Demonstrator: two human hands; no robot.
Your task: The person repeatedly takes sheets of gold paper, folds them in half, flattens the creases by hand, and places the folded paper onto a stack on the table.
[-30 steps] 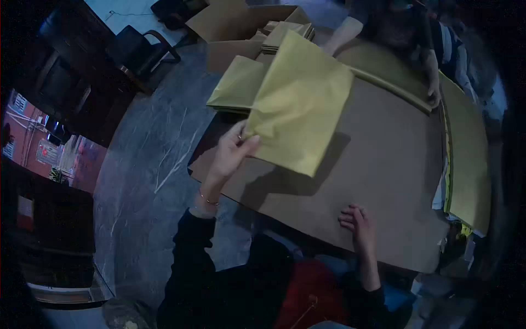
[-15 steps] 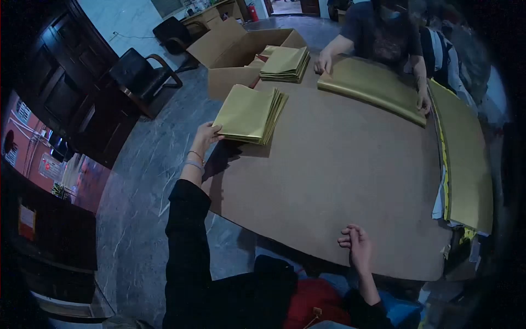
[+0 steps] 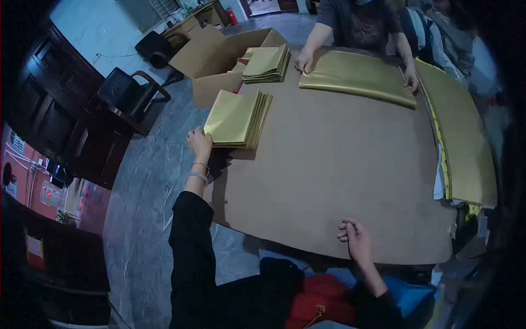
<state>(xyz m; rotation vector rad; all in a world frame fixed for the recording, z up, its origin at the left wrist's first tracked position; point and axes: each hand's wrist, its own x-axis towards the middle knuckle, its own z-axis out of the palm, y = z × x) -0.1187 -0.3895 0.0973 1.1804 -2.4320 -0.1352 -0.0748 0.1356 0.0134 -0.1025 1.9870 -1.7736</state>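
My left hand [image 3: 200, 143] is at the near-left edge of a stack of folded gold sheets [image 3: 234, 118]. Its thumb side meets the stack's corner and the fingers are bent; part of the grip is hidden. This stack lies at the left side of the brown tabletop [image 3: 329, 164], its layers fanned along the right edge. Over the table's near edge hovers my right hand [image 3: 357, 241], fingers loosely curled in, with nothing visible in them. A second stack of folded gold sheets [image 3: 266, 63] sits farther back, beside the open carton.
Behind the stacks stands an open cardboard carton [image 3: 213, 90]. Across the table a person's hands rest on a wide folded gold sheet [image 3: 356, 77]. Large gold sheets [image 3: 460, 131] with yellow edging lie along the right side. A black armchair [image 3: 129, 98] is on the floor to the left.
The view has shifted, so most things sit farther left. My left hand has changed its hold at the stack's corner. The other person's gold sheet looks flatter. My right hand stays curled.
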